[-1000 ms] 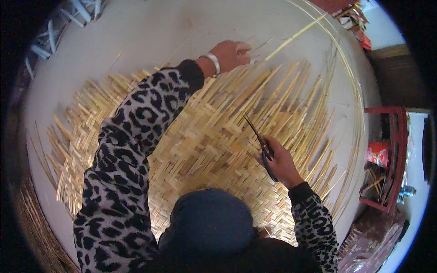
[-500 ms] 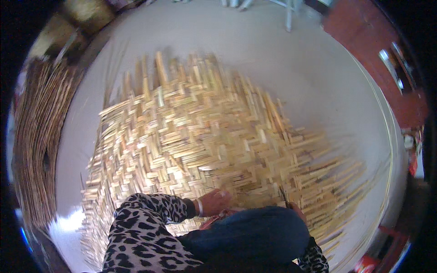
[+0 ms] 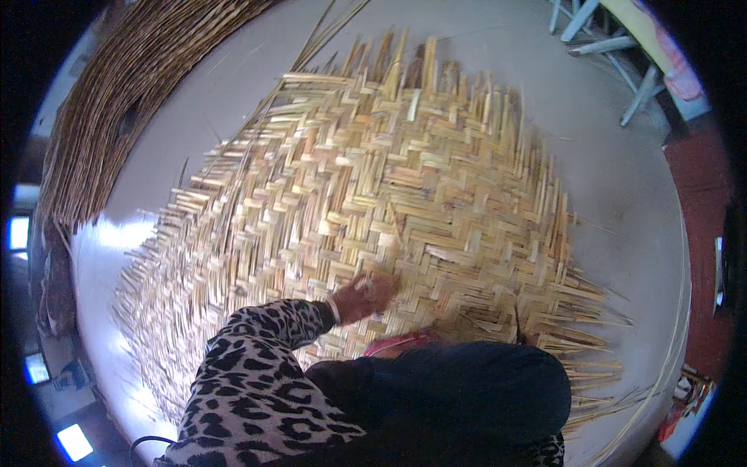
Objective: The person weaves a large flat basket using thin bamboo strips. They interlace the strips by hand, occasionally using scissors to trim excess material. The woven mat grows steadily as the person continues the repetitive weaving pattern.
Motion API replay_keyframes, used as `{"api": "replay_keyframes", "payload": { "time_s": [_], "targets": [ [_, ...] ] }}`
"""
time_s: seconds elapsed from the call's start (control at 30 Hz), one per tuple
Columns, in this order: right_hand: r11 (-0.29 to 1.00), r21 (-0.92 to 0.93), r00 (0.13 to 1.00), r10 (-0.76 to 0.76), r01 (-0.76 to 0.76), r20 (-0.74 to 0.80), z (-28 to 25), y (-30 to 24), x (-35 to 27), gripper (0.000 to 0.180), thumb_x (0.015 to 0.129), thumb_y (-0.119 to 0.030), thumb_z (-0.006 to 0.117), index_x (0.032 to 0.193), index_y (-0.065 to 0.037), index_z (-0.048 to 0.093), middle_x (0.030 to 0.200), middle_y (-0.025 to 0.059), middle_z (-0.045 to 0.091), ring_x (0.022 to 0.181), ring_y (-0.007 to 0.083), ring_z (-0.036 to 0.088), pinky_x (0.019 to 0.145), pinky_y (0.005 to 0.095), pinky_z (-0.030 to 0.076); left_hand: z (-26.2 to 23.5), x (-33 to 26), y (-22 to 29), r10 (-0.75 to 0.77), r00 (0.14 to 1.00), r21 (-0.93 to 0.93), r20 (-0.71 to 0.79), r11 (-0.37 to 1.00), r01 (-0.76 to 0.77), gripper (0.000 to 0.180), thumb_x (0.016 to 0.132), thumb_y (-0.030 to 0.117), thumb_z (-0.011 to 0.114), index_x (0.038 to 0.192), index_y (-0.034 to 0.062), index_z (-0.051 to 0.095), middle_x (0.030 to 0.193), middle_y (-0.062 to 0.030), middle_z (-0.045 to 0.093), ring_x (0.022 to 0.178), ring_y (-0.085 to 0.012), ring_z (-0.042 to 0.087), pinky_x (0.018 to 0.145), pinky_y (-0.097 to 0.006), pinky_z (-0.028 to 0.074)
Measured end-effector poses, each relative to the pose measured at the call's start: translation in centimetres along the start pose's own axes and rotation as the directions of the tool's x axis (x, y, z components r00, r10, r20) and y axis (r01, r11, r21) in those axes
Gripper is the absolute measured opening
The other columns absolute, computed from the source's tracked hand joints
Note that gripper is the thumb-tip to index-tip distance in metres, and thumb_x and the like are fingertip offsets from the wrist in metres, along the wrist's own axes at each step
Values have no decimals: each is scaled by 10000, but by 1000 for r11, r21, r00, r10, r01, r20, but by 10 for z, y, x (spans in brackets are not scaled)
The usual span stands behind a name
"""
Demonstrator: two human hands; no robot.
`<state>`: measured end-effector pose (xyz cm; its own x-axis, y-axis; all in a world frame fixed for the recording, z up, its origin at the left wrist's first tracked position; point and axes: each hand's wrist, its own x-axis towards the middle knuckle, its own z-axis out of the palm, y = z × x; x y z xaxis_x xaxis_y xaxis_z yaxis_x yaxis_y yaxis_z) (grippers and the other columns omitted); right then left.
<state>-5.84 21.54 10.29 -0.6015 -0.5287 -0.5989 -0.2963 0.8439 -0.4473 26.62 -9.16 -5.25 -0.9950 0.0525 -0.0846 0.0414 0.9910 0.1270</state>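
A large mat (image 3: 342, 179) of pale, flat woven strips lies on the floor, with loose strip ends sticking out along its edges. My left hand (image 3: 367, 299) rests on the middle of the mat, its slightly blurred fingers stretched toward the right. Beyond my bent, dark-clad knee (image 3: 467, 389), only a little of my right hand (image 3: 531, 340) shows. From it rises a thin, dark, blade-like tool (image 3: 518, 317), close to the mat's right part; its handle is hidden. A patch of red cloth or footwear (image 3: 403, 342) shows between my left hand and the knee.
A thick bundle of long brown stalks (image 3: 117, 117) lies at the far left. Pale stool legs (image 3: 622, 70) stand at the far right, near a reddish-brown surface (image 3: 704, 194). Long thin strips (image 3: 675, 335) curve along the floor on the right.
The view has swung, so the mat and stalk bundle sit differently in the picture. My left hand has moved up the mat a little. The dark tool stays by my right hand.
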Motion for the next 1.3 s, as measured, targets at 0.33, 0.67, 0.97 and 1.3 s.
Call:
{"api": "replay_keyframes", "payload": {
  "time_s": [0.33, 0.67, 0.97, 1.3],
  "targets": [
    [998, -46, 999, 42, -43, -14, -2, 9, -10, 447, 873, -322, 628, 1252, -109, 525, 1033, 141, 609, 956, 305, 592, 831, 403, 467, -30, -112, -174, -997, -56, 185, 51, -46, 982, 894, 849, 627, 547, 1498, 102, 225, 1559, -137, 202, 1429, -310, 220, 1097, -486, 307],
    [988, -94, 992, 123, -126, -32, 6, 10, -20, 444, 880, -334, 616, 1251, -107, 524, 1064, 154, 607, 984, 318, 589, 839, 418, 465, 19, -225, -284, -946, -281, 10, 163, -284, 959, 873, 764, 509, 679, 1449, 108, 315, 1410, -212, 397, 1307, -353, 406, 1060, -451, 372],
    [975, -144, 985, 164, -169, -46, 22, 0, -30, 442, 886, -345, 605, 1249, -105, 523, 1092, 166, 605, 1009, 331, 586, 847, 431, 463, -24, -196, -271, -946, -262, 69, 193, -253, 965, 457, 834, 432, 586, 1174, 128, 622, 1329, -155, 510, 1229, -313, 489, 999, -474, 420],
    [979, -169, 993, 104, -111, -47, -5, 10, -2, 441, 893, -357, 593, 1247, -103, 523, 1123, 179, 602, 1037, 345, 582, 856, 446, 461, -38, -132, -244, -948, -193, -525, -254, -33, 851, 300, 954, 353, 454, 1074, 91, 537, 964, -223, 648, 858, -449, 613, 726, -549, 463]
  ]
}}
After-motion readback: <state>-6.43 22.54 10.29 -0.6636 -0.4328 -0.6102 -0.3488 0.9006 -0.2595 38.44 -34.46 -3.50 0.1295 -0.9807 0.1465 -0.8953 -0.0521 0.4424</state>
